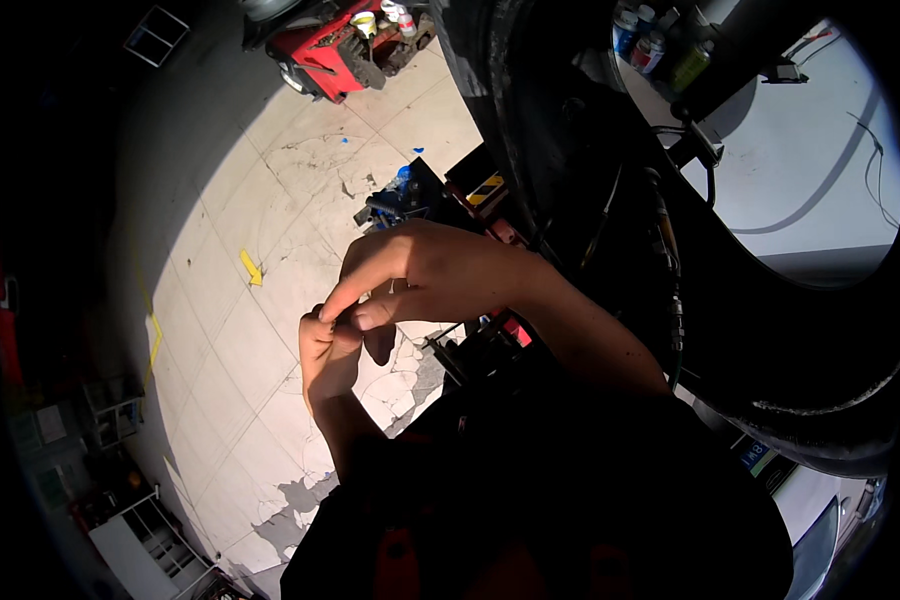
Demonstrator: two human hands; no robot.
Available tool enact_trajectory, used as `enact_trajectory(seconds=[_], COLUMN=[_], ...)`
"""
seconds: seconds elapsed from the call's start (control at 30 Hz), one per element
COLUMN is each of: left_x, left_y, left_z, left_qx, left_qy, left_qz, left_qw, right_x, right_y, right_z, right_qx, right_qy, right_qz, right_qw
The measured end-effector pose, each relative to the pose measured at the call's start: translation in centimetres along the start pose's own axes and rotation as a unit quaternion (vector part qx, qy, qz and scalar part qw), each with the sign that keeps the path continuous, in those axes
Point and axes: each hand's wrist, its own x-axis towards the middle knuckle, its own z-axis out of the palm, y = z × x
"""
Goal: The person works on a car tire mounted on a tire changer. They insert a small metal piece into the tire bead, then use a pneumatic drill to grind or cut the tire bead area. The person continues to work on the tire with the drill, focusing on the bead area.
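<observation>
Both of my hands meet in front of my body, above the tiled floor. My left hand (328, 360) is closed, with its fingers curled and pointing up. From the right, my right hand (435, 268) reaches across, its index finger and thumb bent in a pinch against the left fingertips. Whatever lies between the fingers is too small and shaded to make out. Close to my right forearm stands a large black curved part (530, 130), with a thin dark hose (676, 300) running down beside it.
Behind my hands sits a dark tray of tools (395, 208). A red cart (320, 60) with containers is at the top. Several spray cans (690, 65) stand at upper right near a white surface (820, 140). Yellow arrow (251, 268) marks the floor; a white-railed rack (160, 540) stands lower left.
</observation>
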Motion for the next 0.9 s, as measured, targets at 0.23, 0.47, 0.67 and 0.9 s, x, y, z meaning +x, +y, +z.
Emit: enact_trajectory(seconds=[0.23, 0.47, 0.67, 0.9], left_x=[-2.1, -2.3, -1.7, 0.6], left_y=[-0.2, -1.3, -0.9, 0.9], left_z=[2.0, -0.4, 0.7, 5.2], left_qx=[-0.119, -0.138, -0.168, -0.049], left_qy=[-0.013, -0.015, 0.049, 0.08], left_qz=[-0.032, -0.081, -0.12, -0.145], left_qw=[0.992, 0.987, 0.977, 0.985], right_x=[-0.1, -1.2, -2.1, -3.6], right_y=[-0.3, -1.4, -1.3, -2.1], right_z=[1.6, 0.9, 1.5, 0.9], right_qx=[-0.101, -0.107, -0.178, -0.211], right_qy=[-0.028, 0.019, 0.099, 0.142], right_qz=[0.056, 0.043, -0.011, -0.004], right_qw=[0.993, 0.993, 0.979, 0.967])
